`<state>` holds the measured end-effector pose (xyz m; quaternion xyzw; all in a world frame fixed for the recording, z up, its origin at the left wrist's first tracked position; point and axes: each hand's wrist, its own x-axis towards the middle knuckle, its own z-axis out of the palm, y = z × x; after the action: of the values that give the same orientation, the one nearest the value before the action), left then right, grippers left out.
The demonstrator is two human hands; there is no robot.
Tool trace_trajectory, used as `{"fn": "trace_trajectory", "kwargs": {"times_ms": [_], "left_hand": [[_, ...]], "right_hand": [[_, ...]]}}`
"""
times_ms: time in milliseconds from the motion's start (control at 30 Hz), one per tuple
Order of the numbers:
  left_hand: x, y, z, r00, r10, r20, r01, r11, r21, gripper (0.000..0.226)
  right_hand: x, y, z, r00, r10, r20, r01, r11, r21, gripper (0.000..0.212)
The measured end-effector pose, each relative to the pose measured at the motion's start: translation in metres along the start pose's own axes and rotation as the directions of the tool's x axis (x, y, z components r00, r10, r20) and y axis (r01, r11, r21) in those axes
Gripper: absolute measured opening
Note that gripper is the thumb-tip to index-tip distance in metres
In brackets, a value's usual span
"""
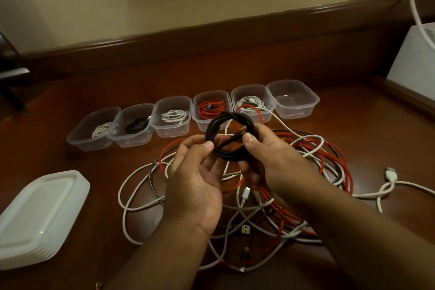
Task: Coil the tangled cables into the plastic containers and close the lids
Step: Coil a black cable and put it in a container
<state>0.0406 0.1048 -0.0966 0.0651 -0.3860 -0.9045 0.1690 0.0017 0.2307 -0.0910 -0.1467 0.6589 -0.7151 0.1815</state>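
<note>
Both hands (195, 181) hiding cable tangle (294, 186)

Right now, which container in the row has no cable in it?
The rightmost container, at the row's far-right end. It holds nothing; the other five each hold a coiled cable.

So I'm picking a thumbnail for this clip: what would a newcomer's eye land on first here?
First the black cable coil, held up mid-frame between the left hand and right hand. Below them a tangle of red and white cables sprawls over the wooden table. Behind runs a row of six clear containers, five with a coiled cable and the rightmost empty, and a stack of lids sits at the left.
</note>
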Motion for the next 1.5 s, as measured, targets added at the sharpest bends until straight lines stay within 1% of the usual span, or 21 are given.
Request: {"fn": "trace_trajectory", "kwargs": {"times_ms": [67,133,167,267,300,333,400,500,567,600,667,700,733,833,933,1067,1200,1267,1367,1433,1500], "left_hand": [[0.001,-0.001,-0.001,0.997,0.075,-0.014,-0.072,0.986,0.151,0.021],[-0.001,-0.004,0.000,0.983,0.184,0.010,-0.178,0.929,0.325,0.027],[-0.002,-0.006,0.001,0.974,0.222,0.035,-0.218,0.895,0.389,0.031],[-0.009,-0.010,0.002,0.951,0.270,0.151,-0.309,0.815,0.491,0.041],[-0.011,-0.010,0.002,0.944,0.270,0.191,-0.331,0.798,0.504,0.043],[-0.012,-0.010,0.002,0.938,0.263,0.223,-0.343,0.788,0.511,0.046],[-0.012,-0.010,0.001,0.935,0.227,0.274,-0.343,0.781,0.522,0.050],[-0.009,-0.010,-0.002,0.954,0.121,0.274,-0.256,0.803,0.538,0.054],[-0.004,-0.004,-0.004,0.969,0.084,0.233,-0.208,0.789,0.579,0.048],[-0.001,0.000,-0.005,0.971,0.094,0.222,-0.217,0.744,0.632,0.041],[0.007,0.006,-0.010,0.966,0.090,0.243,-0.246,0.610,0.753,0.026],[0.010,0.008,-0.012,0.966,0.075,0.248,-0.246,0.571,0.783,0.021],[0.012,0.009,-0.014,0.969,0.063,0.238,-0.232,0.561,0.795,0.019],[0.016,0.008,-0.014,0.981,0.077,0.178,-0.190,0.561,0.806,0.015],[0.016,0.007,-0.012,0.979,0.106,0.173,-0.203,0.561,0.802,0.015],[0.012,0.010,-0.011,0.967,0.139,0.216,-0.256,0.484,0.837,0.016],[0.011,0.015,-0.011,0.966,0.159,0.204,-0.258,0.510,0.820,0.015],[0.010,0.016,-0.011,0.966,0.180,0.184,-0.254,0.535,0.806,0.018],[0.010,0.020,-0.009,0.982,0.160,0.099,-0.180,0.638,0.749,0.017],[0.010,0.026,-0.004,0.989,0.118,0.093,-0.148,0.660,0.737,0.016],[0.017,0.038,0.000,0.988,0.067,0.139,-0.149,0.655,0.741,0.016]], "right_hand": [[0.000,-0.001,-0.001,1.000,0.001,0.003,-0.001,0.999,-0.051,0.020],[0.002,0.001,-0.003,0.999,0.010,-0.037,-0.015,0.992,-0.127,0.023],[0.002,0.002,-0.003,0.998,0.024,-0.057,-0.031,0.992,-0.124,0.024],[0.002,0.002,-0.003,0.994,0.080,-0.068,-0.083,0.996,-0.040,0.032],[0.002,0.001,-0.003,0.994,0.072,-0.077,-0.077,0.995,-0.067,0.033],[0.002,0.001,-0.004,0.996,0.042,-0.084,-0.052,0.991,-0.123,0.026],[0.002,-0.001,-0.007,0.995,-0.027,-0.099,0.002,0.970,-0.245,0.009],[0.003,-0.004,-0.011,0.995,-0.033,-0.093,-0.004,0.928,-0.371,0.012],[0.002,-0.006,-0.010,1.000,0.003,-0.031,-0.017,0.889,-0.457,0.017],[0.001,-0.006,-0.009,1.000,0.022,0.005,-0.016,0.871,-0.491,0.019],[-0.001,-0.007,-0.009,0.997,0.060,0.056,-0.023,0.859,-0.511,0.020],[-0.001,-0.009,-0.010,0.995,0.066,0.071,-0.021,0.864,-0.503,0.019],[-0.002,-0.010,-0.011,0.996,0.056,0.075,-0.012,0.873,-0.488,0.017],[-0.001,-0.010,-0.013,1.000,-0.007,0.012,0.012,0.870,-0.493,0.016],[0.002,-0.005,-0.009,0.994,-0.090,-0.063,0.041,0.838,-0.544,0.016],[0.005,-0.006,-0.002,0.979,-0.160,-0.126,0.050,0.788,-0.613,0.017],[0.007,-0.016,0.002,0.985,-0.124,-0.123,0.027,0.803,-0.595,0.019],[0.009,-0.023,0.002,0.989,-0.090,-0.114,0.007,0.817,-0.576,0.020],[0.011,-0.036,0.001,0.996,0.002,-0.088,-0.051,0.830,-0.556,0.021],[0.014,-0.050,-0.001,0.997,0.058,-0.046,-0.075,0.801,-0.594,0.019],[0.019,-0.069,-0.003,0.998,0.068,-0.003,-0.051,0.719,-0.693,0.018]]}}
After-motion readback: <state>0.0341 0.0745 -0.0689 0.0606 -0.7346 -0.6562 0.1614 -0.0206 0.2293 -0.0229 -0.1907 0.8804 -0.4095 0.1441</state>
